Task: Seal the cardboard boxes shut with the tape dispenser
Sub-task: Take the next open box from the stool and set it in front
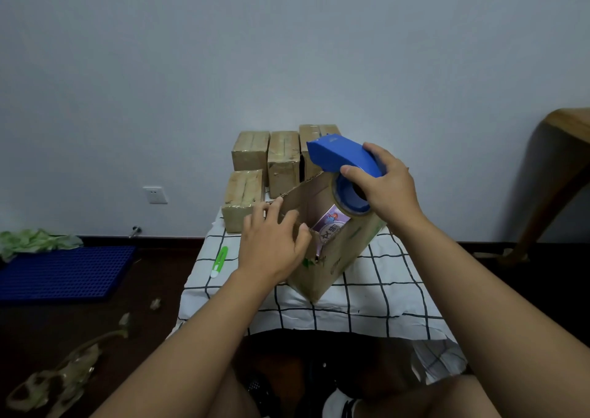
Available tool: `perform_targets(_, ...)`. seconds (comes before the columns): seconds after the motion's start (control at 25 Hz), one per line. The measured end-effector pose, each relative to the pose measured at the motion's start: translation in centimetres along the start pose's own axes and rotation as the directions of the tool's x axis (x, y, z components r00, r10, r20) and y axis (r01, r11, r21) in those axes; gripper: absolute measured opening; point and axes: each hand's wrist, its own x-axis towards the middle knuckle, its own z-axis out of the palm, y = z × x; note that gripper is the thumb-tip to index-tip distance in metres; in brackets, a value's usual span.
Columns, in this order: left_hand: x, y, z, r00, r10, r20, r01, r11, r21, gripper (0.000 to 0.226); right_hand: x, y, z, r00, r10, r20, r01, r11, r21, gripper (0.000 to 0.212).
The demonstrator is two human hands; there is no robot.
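An open cardboard box [332, 258] stands on the checked cloth, its far flap raised, with a purple printed carton [329, 222] inside. My left hand [271, 242] rests on the box's near-left flap, fingers curled over its edge. My right hand [389, 181] holds a blue tape dispenser [344, 159] with a roll of clear tape above the box's right side, touching the raised flap. Several taped boxes [281, 162] are stacked behind, against the wall.
A green and white cutter [219, 261] lies on the white checked cloth [383, 293] left of the box. On the dark floor to the left are a blue grid mat [64, 274], green cloth and crumpled tape scraps [64, 376]. A wooden table leg [542, 200] stands at right.
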Motion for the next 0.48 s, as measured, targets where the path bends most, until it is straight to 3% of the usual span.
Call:
perform_targets(0.16, 1.2, 0.0, -0.4, 0.972, -0.048, 0.231, 0.041, 0.999, 0.036, 0.067, -0.4, 0.2, -0.7, 0.999, 0.008, -0.037, -0.008, 1.000, 0.014, 0.063)
perform_targets(0.28, 0.8, 0.8, 1.6, 0.956, 0.023, 0.291, -0.026, 1.000, 0.006, 0.076, -1.0, 0.5, -0.6, 0.998, 0.027, -0.064, -0.023, 0.997, 0.067, 0.072)
perform_targets(0.44, -0.3, 0.8, 3.1, 0.993, 0.024, 0.117, 0.022, 0.926, -0.377, 0.031, -1.0, 0.9, -0.4, 0.994, 0.039, -0.105, -0.017, 0.979, 0.205, 0.065)
perform_targets(0.48, -0.6, 0.9, 2.8, 0.997, -0.016, 0.075, 0.050, 0.876, -0.480, 0.035, -0.9, 1.1, -0.4, 0.993, 0.046, -0.111, -0.019, 0.973, 0.231, 0.062)
